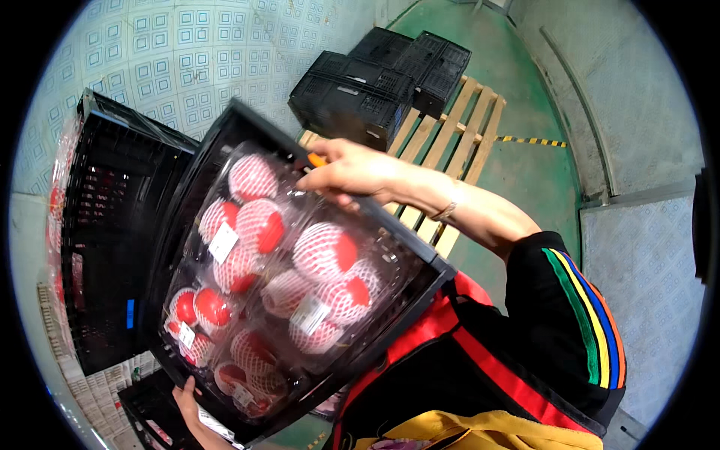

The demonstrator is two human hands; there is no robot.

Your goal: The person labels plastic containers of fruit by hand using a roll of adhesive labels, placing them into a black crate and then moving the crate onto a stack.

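in front of the person's torso, a black rectangular plastic crate [420, 247] hangs tilted, holding clear plastic boxes [375, 244] of round red fruit [325, 251] in white foam netting. the right hand [346, 172], fingers bent, grips the crate's upper rim by an orange tab [317, 160]; the left hand [187, 405] is closed on its lower left edge. more black plastic crates [112, 195] stand at the left; beyond, a cluster of black crates [352, 94] sits on a pale slatted wooden pallet [469, 131].
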